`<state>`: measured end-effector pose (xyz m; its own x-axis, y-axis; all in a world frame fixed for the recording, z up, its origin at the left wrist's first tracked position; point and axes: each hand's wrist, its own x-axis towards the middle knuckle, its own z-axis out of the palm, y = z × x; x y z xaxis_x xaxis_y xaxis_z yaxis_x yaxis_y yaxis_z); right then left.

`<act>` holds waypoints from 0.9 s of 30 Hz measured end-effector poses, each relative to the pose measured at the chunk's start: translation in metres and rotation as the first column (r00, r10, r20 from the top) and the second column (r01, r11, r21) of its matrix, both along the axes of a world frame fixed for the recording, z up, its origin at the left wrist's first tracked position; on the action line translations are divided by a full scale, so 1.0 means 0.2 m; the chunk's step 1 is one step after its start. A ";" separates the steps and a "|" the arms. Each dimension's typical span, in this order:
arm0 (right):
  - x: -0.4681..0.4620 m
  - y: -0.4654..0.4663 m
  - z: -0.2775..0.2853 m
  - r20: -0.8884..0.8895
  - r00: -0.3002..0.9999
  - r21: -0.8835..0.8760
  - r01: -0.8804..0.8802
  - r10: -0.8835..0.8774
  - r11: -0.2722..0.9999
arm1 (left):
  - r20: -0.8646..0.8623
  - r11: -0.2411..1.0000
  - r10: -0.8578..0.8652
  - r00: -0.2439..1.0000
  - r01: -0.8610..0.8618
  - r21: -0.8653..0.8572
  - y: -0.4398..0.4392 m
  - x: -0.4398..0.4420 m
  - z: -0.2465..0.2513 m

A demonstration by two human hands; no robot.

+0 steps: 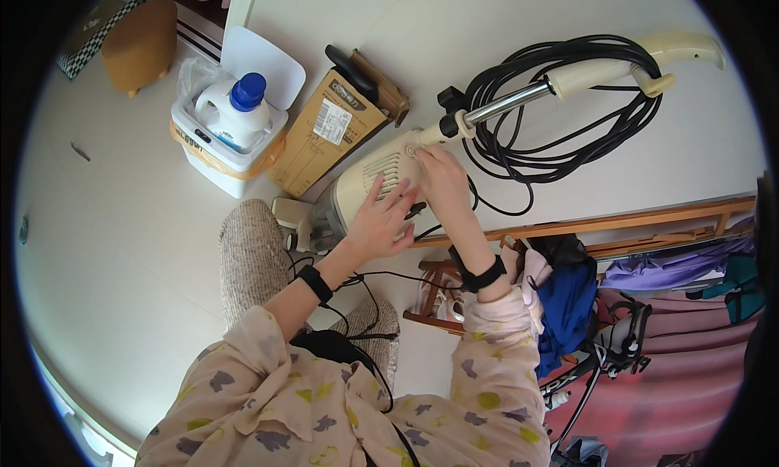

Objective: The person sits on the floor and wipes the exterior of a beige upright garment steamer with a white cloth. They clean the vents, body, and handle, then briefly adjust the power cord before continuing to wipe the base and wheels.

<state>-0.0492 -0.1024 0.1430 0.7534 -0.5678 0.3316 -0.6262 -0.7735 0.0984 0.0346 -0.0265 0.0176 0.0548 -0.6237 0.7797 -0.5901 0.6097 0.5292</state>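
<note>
A cream upright stick vacuum cleaner leans against the wall in front of me, with vent slots on its body and a smoky clear dust cup lower down. My left hand lies over the side of the body, fingers apart, their tips by the vent slots. Higher up, the fingertips of my right hand are at the round button; its palm side is hidden. A chrome tube leads up to the cream handle, where a black power cord hangs in a coil.
Left of the vacuum stand a cardboard box with a printed label and a white bin holding a blue-capped white jug. A tan stool is farther off. On the right are a wooden rack, hanging clothes and a bicycle.
</note>
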 end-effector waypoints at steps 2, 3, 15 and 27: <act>-0.02 0.01 0.04 -0.101 0.988 0.089 0.125 -0.115 0.988 | -0.018 0.999 0.003 1.000 -0.004 -0.040 0.00 -0.01 0.00; -0.03 0.01 0.05 -0.203 0.950 0.141 0.269 -0.238 0.953 | -0.013 1.000 0.010 1.000 -0.010 -0.022 0.00 -0.01 0.01; -0.05 0.02 0.06 0.146 0.969 0.175 0.171 -0.198 0.970 | -0.009 0.996 0.025 1.000 -0.025 -0.080 -0.02 -0.01 -0.01; -0.06 0.03 0.01 0.233 0.950 0.247 0.151 -0.210 0.957 | -0.021 0.983 0.065 0.998 -0.067 -0.171 -0.09 -0.06 -0.05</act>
<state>-0.0617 -0.0968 0.1446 0.5386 -0.7679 0.3469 -0.7386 -0.6284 -0.2443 0.0220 -0.0438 0.0082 0.1040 -0.4758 0.8734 -0.6248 0.6520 0.4296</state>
